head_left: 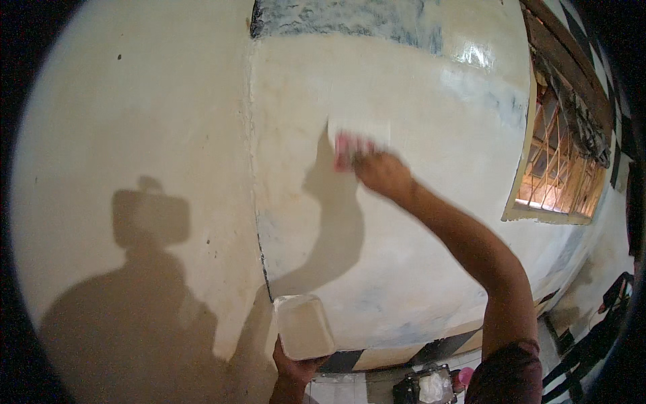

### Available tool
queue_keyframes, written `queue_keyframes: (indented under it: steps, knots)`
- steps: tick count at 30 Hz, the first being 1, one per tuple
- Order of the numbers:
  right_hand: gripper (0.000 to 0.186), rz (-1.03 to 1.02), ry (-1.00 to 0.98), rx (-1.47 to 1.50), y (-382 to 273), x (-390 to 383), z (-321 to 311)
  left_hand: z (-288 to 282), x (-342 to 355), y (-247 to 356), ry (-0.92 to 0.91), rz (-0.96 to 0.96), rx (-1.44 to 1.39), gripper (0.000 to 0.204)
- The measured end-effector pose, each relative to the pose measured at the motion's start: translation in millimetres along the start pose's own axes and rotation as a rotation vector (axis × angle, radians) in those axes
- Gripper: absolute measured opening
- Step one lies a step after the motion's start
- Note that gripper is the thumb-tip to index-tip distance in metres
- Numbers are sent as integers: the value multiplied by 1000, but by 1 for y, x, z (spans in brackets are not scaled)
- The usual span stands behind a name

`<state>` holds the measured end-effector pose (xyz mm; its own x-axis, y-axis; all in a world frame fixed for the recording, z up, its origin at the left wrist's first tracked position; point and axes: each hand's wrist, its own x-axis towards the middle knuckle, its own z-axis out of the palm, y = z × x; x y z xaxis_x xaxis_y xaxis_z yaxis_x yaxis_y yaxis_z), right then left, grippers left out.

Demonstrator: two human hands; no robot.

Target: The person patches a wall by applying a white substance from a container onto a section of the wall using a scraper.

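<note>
Head view: your right hand (382,172) is closed around a pink-handled wide blade (356,138), blurred, pressed flat to the wall (404,269) at about mid-height. Your left hand (294,369) is down low, fingers curled under a square white tray (304,326) of pale filler, gripping it from below, held close to the wall near the corner edge. Progress, judging by the surface: most of the right panel looks coated pale and smooth; a dark bluish patch (350,17) along the top and faint blue-grey traces low down are not yet covered. A barred window (558,168) sits to the right, and a bucket (431,387) on the floor below.
</note>
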<state>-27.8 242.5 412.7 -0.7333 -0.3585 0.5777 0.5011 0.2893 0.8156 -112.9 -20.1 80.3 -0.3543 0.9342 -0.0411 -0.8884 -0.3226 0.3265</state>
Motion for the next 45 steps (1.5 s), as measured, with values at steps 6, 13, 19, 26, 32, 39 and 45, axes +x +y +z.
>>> queue_keyframes:
  steps: [6, 13, 19, 26, 32, 39, 45]
  knots:
    - [17, 97, -282, 371, 9, 15, -58, -4, 6, -2, -125, -32, -48, 63]
    - [21, 253, 5, -4, 131, 140, -19, -5, 6, -11, -301, -85, -209, 64]
    - [43, -54, -147, 135, 8, 25, 25, 8, -13, -8, -131, 71, 80, 66]
    - [18, 104, -359, 357, -6, -33, -55, -6, -7, -3, -86, -71, -29, 69]
    - [16, 247, -6, -59, 163, 4, -35, 4, -2, -21, -84, -87, -66, 67]
    - [29, 25, -100, 232, 21, -135, -6, 12, -4, -20, -65, -115, -76, 62]
    - [15, 541, -662, 254, 32, -111, -72, 1, 5, -14, -152, -177, -72, 62]
